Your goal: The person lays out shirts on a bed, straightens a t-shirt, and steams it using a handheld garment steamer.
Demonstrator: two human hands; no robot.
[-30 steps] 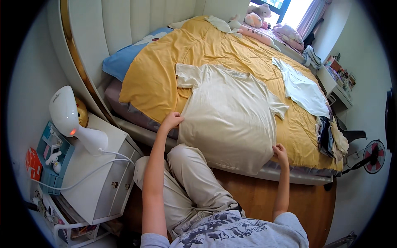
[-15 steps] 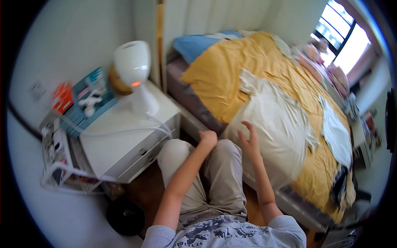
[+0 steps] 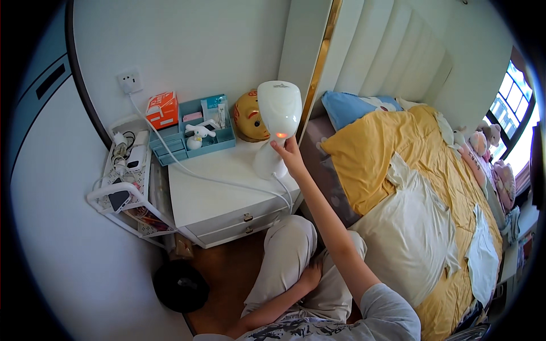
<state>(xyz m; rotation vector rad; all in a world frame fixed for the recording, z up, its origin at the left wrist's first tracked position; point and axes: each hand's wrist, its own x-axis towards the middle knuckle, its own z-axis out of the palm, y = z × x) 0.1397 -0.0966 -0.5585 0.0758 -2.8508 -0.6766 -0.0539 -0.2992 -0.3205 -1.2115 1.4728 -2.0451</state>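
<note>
A white corded garment steamer (image 3: 280,105) with a rounded head and a glowing orange light stands upright on the white nightstand (image 3: 213,196). My right hand (image 3: 291,157) is closed around its narrow neck, just under the light, with the thumb in front. The other fingers are partly hidden behind the neck. My left hand (image 3: 311,277) rests between my thighs against the beige trousers, its fingers mostly out of sight. Over the bed's yellow cover lies a cream T-shirt (image 3: 406,227), spread out to the right of my right arm.
A teal organizer box (image 3: 196,149), an orange box (image 3: 162,110) and a golden piggy bank (image 3: 248,119) share the nightstand. The white power cord (image 3: 213,183) crosses its top. A white cart (image 3: 136,196) stands left, above a black bin (image 3: 181,286). Another pale garment (image 3: 482,256) lies farther right.
My right hand has gone from above the bed's edge to the steamer's neck and closed on it. My left hand has dropped to my lap. The view has swung left.
</note>
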